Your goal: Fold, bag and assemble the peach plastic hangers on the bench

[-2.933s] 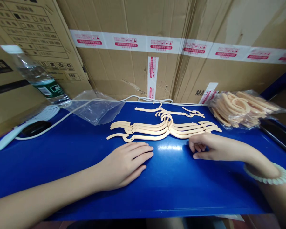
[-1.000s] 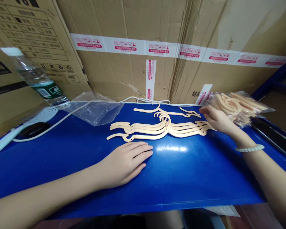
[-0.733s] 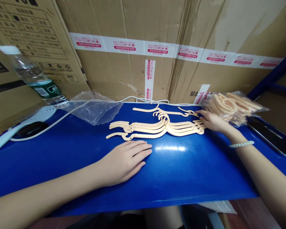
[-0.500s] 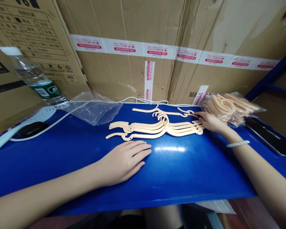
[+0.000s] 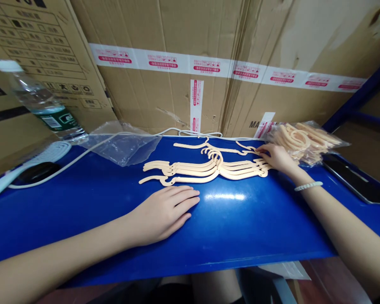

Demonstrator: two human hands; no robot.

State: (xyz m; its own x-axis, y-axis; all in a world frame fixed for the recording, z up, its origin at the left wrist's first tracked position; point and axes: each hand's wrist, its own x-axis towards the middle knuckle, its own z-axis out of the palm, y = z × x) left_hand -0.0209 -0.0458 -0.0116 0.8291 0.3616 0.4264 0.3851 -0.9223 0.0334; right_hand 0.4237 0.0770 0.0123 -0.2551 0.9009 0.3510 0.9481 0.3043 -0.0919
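Palm down on the blue tabletop, my left hand (image 5: 166, 213) lies flat with its fingers stretched out and nothing held. Just beyond its fingertips is an overlapping row of cream-coloured folding clothes hangers (image 5: 193, 179), their hooks bunched in the middle and their end arms spread outward. Behind this row lies a single cream clothes hanger (image 5: 190, 146). At its right end my right hand (image 5: 277, 157) has thumb and fingers pinched on the hanger's end arm. The right ends of the stacked hangers sit just below those fingers and are partly covered.
A clear plastic bag of more hangers (image 5: 297, 141) lies beyond my right hand, with a dark phone (image 5: 357, 177) nearby. At left are a water bottle (image 5: 50, 114), a pale hairbrush (image 5: 34, 164), a white cable (image 5: 79, 160) and a crumpled clear bag (image 5: 123, 145). Cardboard (image 5: 164, 25) stands behind.
The whole view has shifted slightly. My right hand has moved a little inward at the single hanger's right end, its fingers now more bent. The left hand has stayed flat.
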